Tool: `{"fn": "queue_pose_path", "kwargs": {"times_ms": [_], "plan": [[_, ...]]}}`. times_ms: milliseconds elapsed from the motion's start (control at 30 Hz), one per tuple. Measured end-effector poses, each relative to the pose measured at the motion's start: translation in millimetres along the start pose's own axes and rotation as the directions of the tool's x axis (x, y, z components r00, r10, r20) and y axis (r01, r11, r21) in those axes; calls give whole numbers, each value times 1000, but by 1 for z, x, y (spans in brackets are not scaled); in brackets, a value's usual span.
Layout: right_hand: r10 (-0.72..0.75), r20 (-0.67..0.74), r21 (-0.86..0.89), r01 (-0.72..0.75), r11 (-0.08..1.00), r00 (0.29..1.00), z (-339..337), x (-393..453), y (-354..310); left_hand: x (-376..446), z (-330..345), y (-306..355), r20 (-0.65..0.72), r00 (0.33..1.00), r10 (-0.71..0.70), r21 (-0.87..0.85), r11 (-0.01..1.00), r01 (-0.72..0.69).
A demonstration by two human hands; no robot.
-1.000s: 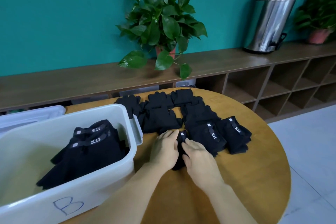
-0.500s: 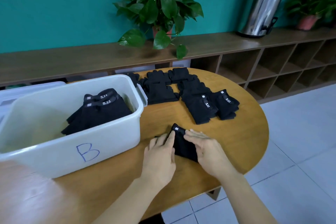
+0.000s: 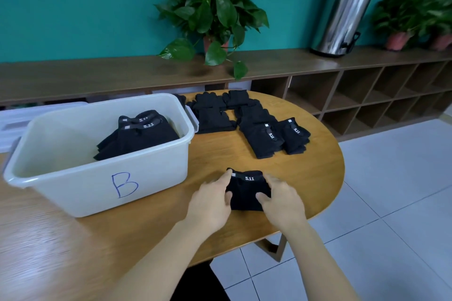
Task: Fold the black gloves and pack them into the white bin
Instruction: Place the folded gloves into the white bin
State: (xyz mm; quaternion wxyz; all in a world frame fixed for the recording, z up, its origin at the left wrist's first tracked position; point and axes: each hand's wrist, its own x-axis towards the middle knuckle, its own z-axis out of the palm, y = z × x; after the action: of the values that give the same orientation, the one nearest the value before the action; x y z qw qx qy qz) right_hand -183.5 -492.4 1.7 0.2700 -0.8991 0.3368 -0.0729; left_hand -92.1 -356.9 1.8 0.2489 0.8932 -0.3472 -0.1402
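Two hands are in view, the left hand (image 3: 210,199) and the right hand (image 3: 281,199), and between them lies one folded black glove bundle (image 3: 247,190) near the table's (image 3: 305,178) near edge. One white bin (image 3: 97,178) stands toward the table's left edge, holding a stack of gloves (image 3: 139,135) with two "5.11" labels showing (the number beneath them cannot be told). Toward the far edge lies a spread of loose gloves (image 3: 220,115), too overlapped to count; two labelled bundles (image 3: 276,137) sit at its right end. On the shelf behind stand three potted plants (image 3: 212,7) and one steel urn (image 3: 342,14).
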Motion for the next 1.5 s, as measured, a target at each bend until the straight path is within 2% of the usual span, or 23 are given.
{"fn": "queue_pose_path", "kwargs": {"times_ms": [167, 400, 567, 767, 867, 967, 1067, 1167, 1367, 1500], "plan": [[29, -36, 73, -26, 997, 999, 8, 2, -3, 1, 4, 1, -25, 1000, -6, -95, 995, 4], [54, -101, 315, -20, 949, 993, 18, -6, 3, -3, 6, -1, -21, 1000, -5, -227, 974, 0], [55, -129, 363, -5, 932, 990, 3, -12, 0, -8, -3, 8, -37, 999, 9, -298, 954, -20], [-38, -224, 318, 110, 942, 974, -64, -15, -35, -6, -53, 42, -188, 977, 99, -302, 941, -153], [-142, -296, 331, 241, 912, 945, -101, -5, -81, -1, -104, 50, -312, 940, 135, -285, 931, -228], [-241, -314, 336, 345, 876, 918, -116, 20, -138, 7, -161, 38, -419, 901, 115, -268, 932, -244], [-334, -264, 353, 413, 840, 905, -103, 54, -191, 16, -203, 5, -499, 866, 38, -277, 940, -201], [-401, -169, 360, 435, 825, 900, -73, 84, -230, 27, -223, -35, -508, 858, -73, -343, 931, -124], [-416, 37, 246, 395, 885, 909, -14, 118, -252, 47, -214, -98, -388, 895, -218, -441, 897, 28], [-416, 83, 102, 407, 908, 906, 7, 124, -247, 55, -200, -118, -303, 915, -267, -471, 876, 100]]}}
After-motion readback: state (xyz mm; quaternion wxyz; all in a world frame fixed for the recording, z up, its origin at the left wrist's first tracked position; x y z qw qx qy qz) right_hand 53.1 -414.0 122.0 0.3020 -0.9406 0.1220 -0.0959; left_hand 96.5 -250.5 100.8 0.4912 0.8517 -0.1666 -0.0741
